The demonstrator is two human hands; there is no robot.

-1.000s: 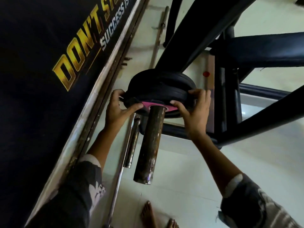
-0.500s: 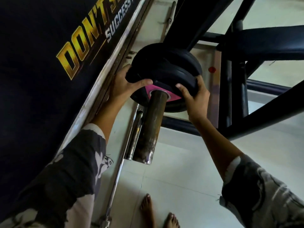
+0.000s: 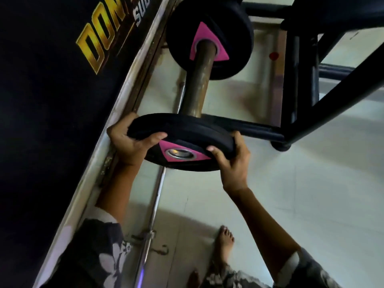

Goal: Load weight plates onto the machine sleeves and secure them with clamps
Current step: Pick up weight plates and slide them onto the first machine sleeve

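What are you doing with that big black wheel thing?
A person holds a black weight plate with both hands, the left hand and the right hand gripping opposite edges. It sits at the end of the rusty machine sleeve. Another plate is already far up the sleeve. No clamp shows.

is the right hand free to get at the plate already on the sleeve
Probably not right now. The right hand and left hand both grip the near plate by its rim, at the sleeve end, between them and the loaded plate.
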